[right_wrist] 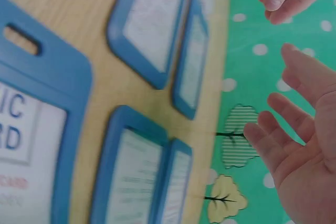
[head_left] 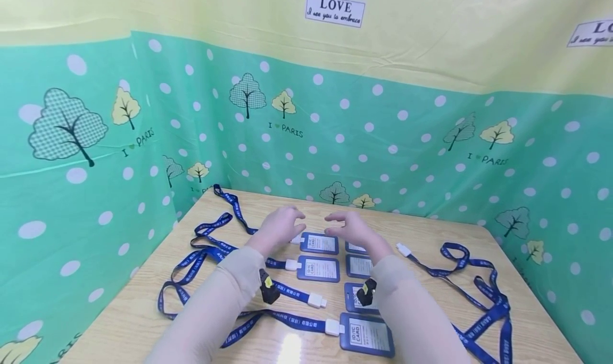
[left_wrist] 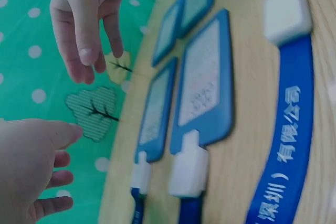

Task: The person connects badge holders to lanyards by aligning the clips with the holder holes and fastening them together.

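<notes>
Above the far part of the table, my left hand [head_left: 279, 226] and right hand [head_left: 353, 230] face each other with fingers bent loosely and nothing in them. Below and between them lie blue ID card holders. The far-left holder [head_left: 320, 243] and the one nearer [head_left: 318, 269] are joined to blue lanyards by white clips. My right forearm partly covers a column of holders, among them a middle one [head_left: 358, 266] and a nearer one [head_left: 353, 296]. The nearest holder [head_left: 366, 334] is clipped to a lanyard. In the right wrist view the right hand [right_wrist: 302, 135] has spread fingers.
Blue lanyards [head_left: 191, 268] lie looped across the left side; one ends in a loose white clip [head_left: 317, 300]. At the right lies another lanyard [head_left: 488, 316] with a free white clip [head_left: 404, 249]. A patterned green and yellow curtain [head_left: 383, 140] stands behind the wooden table [head_left: 282, 332].
</notes>
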`<act>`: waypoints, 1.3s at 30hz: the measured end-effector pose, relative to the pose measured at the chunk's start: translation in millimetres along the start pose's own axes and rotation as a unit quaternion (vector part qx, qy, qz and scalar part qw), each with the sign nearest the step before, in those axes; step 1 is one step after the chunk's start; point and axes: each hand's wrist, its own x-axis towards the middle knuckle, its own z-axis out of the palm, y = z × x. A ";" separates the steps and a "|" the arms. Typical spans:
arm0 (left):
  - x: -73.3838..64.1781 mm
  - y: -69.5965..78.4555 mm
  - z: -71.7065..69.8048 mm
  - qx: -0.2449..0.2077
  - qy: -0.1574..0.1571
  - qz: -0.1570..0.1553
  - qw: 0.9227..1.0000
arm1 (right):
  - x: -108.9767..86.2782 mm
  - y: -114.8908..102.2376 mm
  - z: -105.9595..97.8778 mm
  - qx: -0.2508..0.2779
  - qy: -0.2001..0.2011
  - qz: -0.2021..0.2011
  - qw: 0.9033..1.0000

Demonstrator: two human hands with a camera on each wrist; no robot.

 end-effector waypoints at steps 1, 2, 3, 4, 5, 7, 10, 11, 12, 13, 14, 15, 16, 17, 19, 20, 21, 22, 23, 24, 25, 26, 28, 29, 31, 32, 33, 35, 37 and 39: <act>0.9 0.3 -2.0 0.000 0.005 0.005 1.000 | -0.6 -0.7 -3.3 0.009 0.005 -0.010 1.000; 2.1 0.2 -3.6 0.000 0.010 0.010 1.000 | -1.1 -1.4 -6.6 0.018 0.011 -0.016 1.000; 3.6 -0.2 -5.1 0.001 0.014 0.015 1.000 | -1.9 -2.3 -10.1 0.027 0.015 -0.020 0.999; 4.7 -0.4 -6.8 0.002 0.017 0.021 1.000 | -2.4 -3.1 -13.5 0.037 0.020 -0.024 0.999; 5.4 -0.5 -8.3 0.004 0.023 0.028 0.999 | -3.6 -4.6 -16.7 0.048 0.022 -0.025 0.998; 5.7 -0.2 -11.1 0.002 0.032 0.037 0.999 | -6.1 -7.1 -23.3 0.070 0.027 -0.028 0.997; 4.2 1.9 -17.3 -0.011 0.042 0.048 0.998 | -10.4 -10.8 -32.7 0.088 0.036 -0.035 0.995; 3.4 2.7 -19.7 -0.016 0.044 0.049 0.998 | -11.7 -12.3 -35.5 0.090 0.038 -0.038 0.995; 2.5 3.8 -22.2 -0.021 0.046 0.050 0.997 | -13.2 -13.4 -38.2 0.089 0.040 -0.042 0.994; 1.7 4.9 -24.6 -0.026 0.048 0.050 0.997 | -14.7 -14.5 -40.8 0.090 0.042 -0.043 0.994; 0.9 5.9 -26.7 -0.030 0.050 0.051 0.997 | -16.4 -15.3 -43.1 0.090 0.043 -0.045 0.994; 0.2 6.8 -28.5 -0.035 0.052 0.052 0.997 | -18.2 -16.1 -45.4 0.089 0.044 -0.046 0.994; -0.5 7.9 -30.3 -0.038 0.054 0.053 0.996 | -20.0 -16.5 -47.5 0.089 0.045 -0.048 0.994; -1.3 9.0 -31.9 -0.043 0.057 0.056 0.996 | -21.9 -16.9 -49.6 0.091 0.045 -0.050 0.994; -2.6 11.1 -34.8 -0.051 0.062 0.064 0.995 | -25.6 -17.1 -53.7 0.095 0.049 -0.052 0.993; -3.3 12.3 -36.2 -0.054 0.065 0.070 0.994 | -27.3 -17.0 -55.7 0.095 0.053 -0.053 0.993; -4.1 13.6 -37.5 -0.056 0.067 0.075 0.993 | -29.0 -16.8 -57.8 0.094 0.055 -0.055 0.992; -5.0 14.9 -38.9 -0.057 0.069 0.080 0.993 | -30.4 -16.5 -59.7 0.095 0.056 -0.058 0.992; -5.9 16.4 -40.3 -0.061 0.071 0.085 0.992 | -32.0 -16.2 -61.8 0.094 0.057 -0.061 0.992; -6.7 18.0 -41.6 -0.060 0.073 0.090 0.991 | -33.6 -15.9 -63.9 0.093 0.058 -0.061 0.992; -7.6 20.0 -42.8 -0.060 0.074 0.095 0.991 | -35.1 -14.9 -65.9 0.092 0.059 -0.059 0.992; -8.4 22.1 -44.1 -0.060 0.075 0.099 0.990 | -36.5 -14.2 -67.8 0.092 0.059 -0.058 0.992; -10.1 26.5 -46.5 -0.060 0.075 0.107 0.990 | -39.5 -12.7 -71.5 0.091 0.059 -0.052 0.993; -11.3 28.9 -47.7 -0.059 0.074 0.110 0.989 | -41.1 -12.1 -73.4 0.090 0.058 -0.051 0.993; -13.3 33.3 -49.9 -0.060 0.070 0.116 0.989 | -43.9 -10.9 -76.5 0.091 0.058 -0.049 0.993; -14.3 35.2 -50.7 -0.058 0.067 0.118 0.989 | -45.5 -10.5 -78.0 0.090 0.057 -0.051 0.993; -15.4 37.1 -51.4 -0.058 0.065 0.121 0.989 | -47.0 -10.0 -79.6 0.087 0.056 -0.054 0.993; -17.8 40.4 -52.5 -0.057 0.060 0.126 0.989 | -49.9 -8.9 -82.2 0.084 0.053 -0.064 0.993; -19.8 43.5 -53.0 -0.055 0.057 0.132 0.988 | -52.9 -8.0 -84.6 0.083 0.049 -0.070 0.993; -21.6 46.2 -53.2 -0.057 0.055 0.141 0.987 | -56.1 -7.4 -86.8 0.080 0.044 -0.078 0.993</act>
